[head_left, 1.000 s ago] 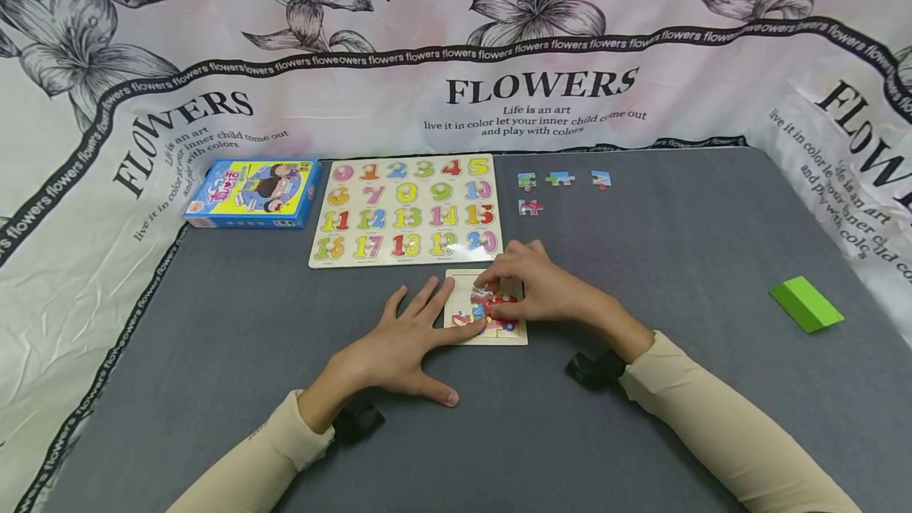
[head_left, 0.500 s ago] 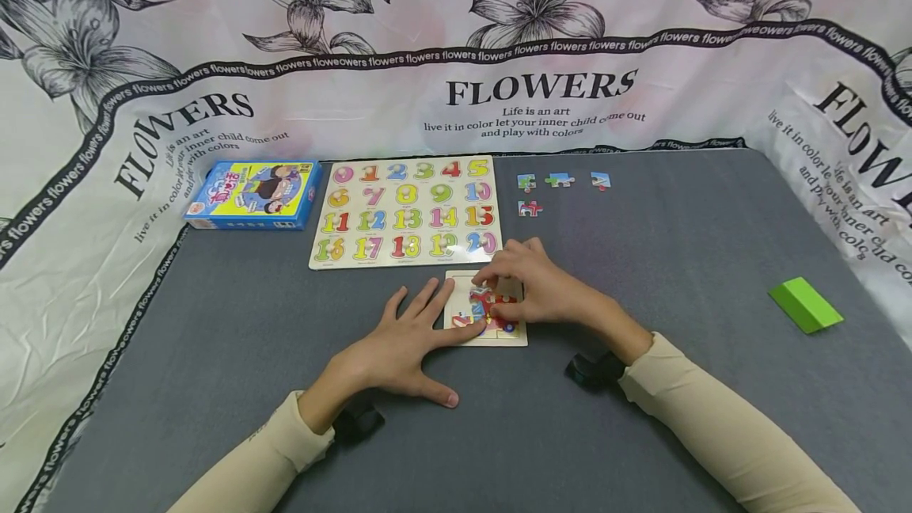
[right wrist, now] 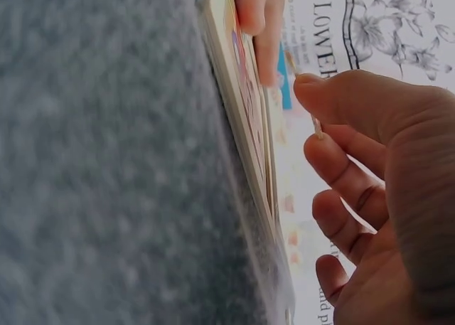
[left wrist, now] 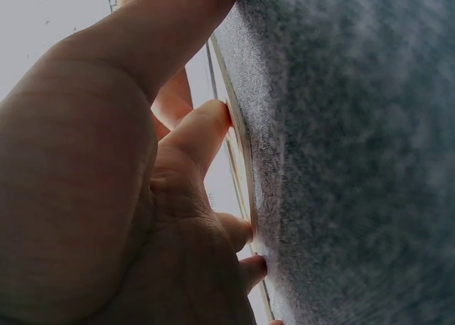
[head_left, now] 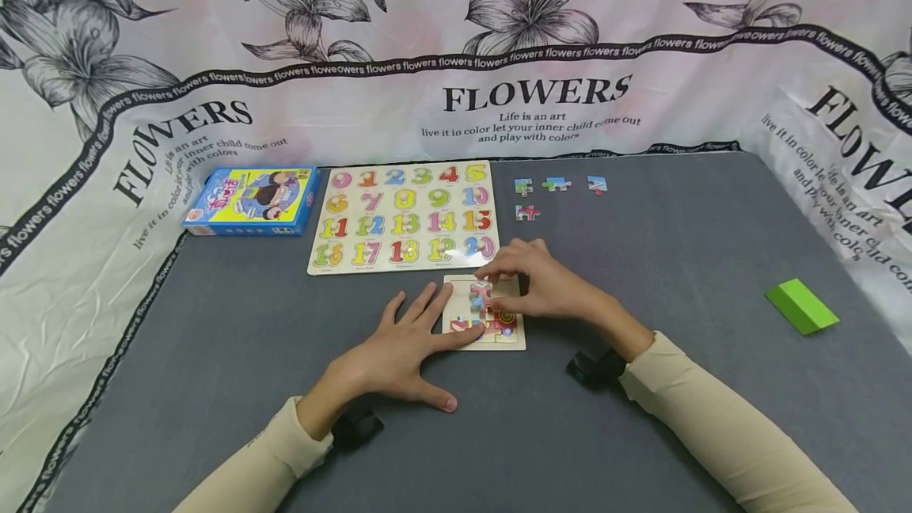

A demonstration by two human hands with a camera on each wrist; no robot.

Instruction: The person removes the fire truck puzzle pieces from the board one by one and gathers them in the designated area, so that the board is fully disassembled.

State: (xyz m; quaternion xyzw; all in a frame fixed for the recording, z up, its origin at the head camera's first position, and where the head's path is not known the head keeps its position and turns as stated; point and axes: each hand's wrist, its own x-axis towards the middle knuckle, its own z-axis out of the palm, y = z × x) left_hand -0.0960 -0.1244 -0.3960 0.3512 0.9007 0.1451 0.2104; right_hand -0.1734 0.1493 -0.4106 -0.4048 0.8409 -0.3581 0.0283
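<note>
A small wooden puzzle board [head_left: 507, 343] lies on the grey table, with red and blue pieces in its lower part. The left hand [head_left: 402, 347] is spread flat beside it, fingers straight, the index fingertip resting on the board's lower part. Above the board, the right hand [head_left: 549, 283] pinches a puzzle piece [head_left: 480, 297] between thumb and index finger. In the right wrist view the pinched piece [right wrist: 317, 126] appears edge-on, raised off the board [right wrist: 245, 119]. The left wrist view shows left fingertips at the board's edge [left wrist: 242, 151]; its picture side is hidden there.
Behind the board lies a number board [head_left: 404, 267]. A blue and yellow box [head_left: 249, 200] stands at the back left. Several loose puzzle pieces [head_left: 557, 184] lie at the back, right of the number board. A green block [head_left: 802, 306] is at the far right.
The right hand has lifted the piece between its fingers off the board and tilted it, uncovering more of the board beneath. The left hand has stayed in place. The head view has shifted slightly.
</note>
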